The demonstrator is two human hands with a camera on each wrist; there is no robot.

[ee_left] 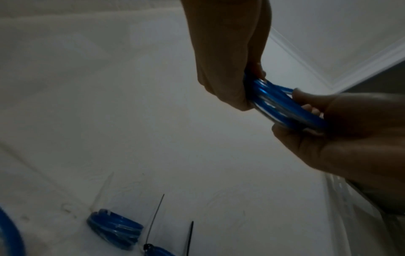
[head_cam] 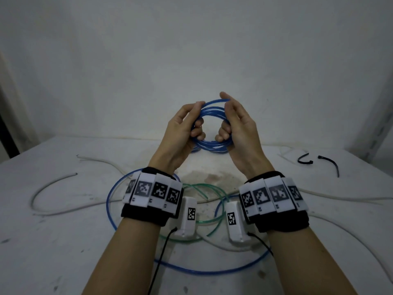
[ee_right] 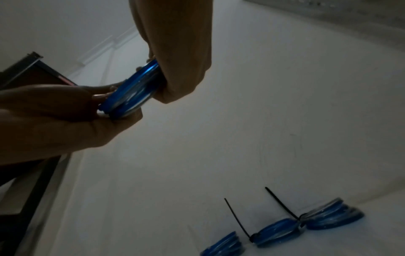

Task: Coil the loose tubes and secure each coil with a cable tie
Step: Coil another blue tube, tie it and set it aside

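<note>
Risk of spring-back: the stiff blue plastic tube coil (head_cam: 209, 124), held above the white surface (head_cam: 63, 241), may unwind if either grip loosens before a black cable tie (head_cam: 330, 165) reaches it. Left hand (head_cam: 182, 126) curls round the coil's left side; right hand (head_cam: 236, 124) curls round its right side, fingers through the loop.

One blue coil (head_cam: 209, 124) held up between two hands, three finished blue coils (ee_right: 278, 231) on the tabletop (head_cam: 63, 241), two loose black cable ties (head_cam: 329, 165), one green tube (head_cam: 210, 209), two wrist cameras (head_cam: 188, 218)
</note>
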